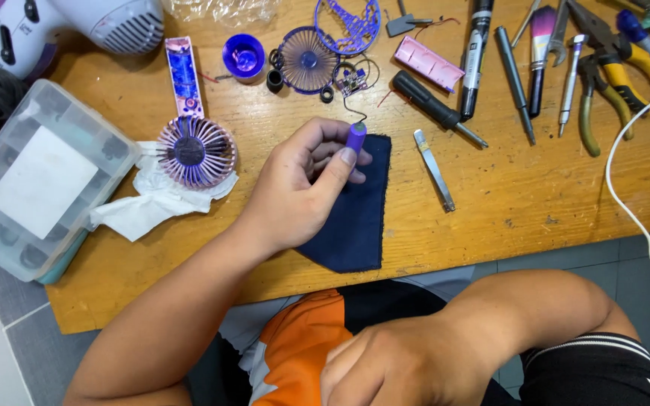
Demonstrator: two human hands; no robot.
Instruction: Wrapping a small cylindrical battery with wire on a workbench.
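Observation:
My left hand (302, 184) holds a small purple cylinder (355, 137) between thumb and fingers, above a dark blue cloth (359, 225) on the wooden table (536, 195). A thin black wire runs from the cylinder up to a small circuit board (352, 80). Left of the hand lies a round purple fan housing (195, 151) on a white tissue (148, 203). My right hand (393, 365) rests in a loose fist on my lap, below the table edge, holding nothing that I can see.
Fan parts lie at the back: a grille (308, 59), a purple cap (243, 56), a handle shell (183, 75), a pink cover (428, 63). Screwdrivers, pliers (603, 75) and tweezers (435, 169) lie right. A plastic box (39, 180) and hair dryer (62, 26) sit left.

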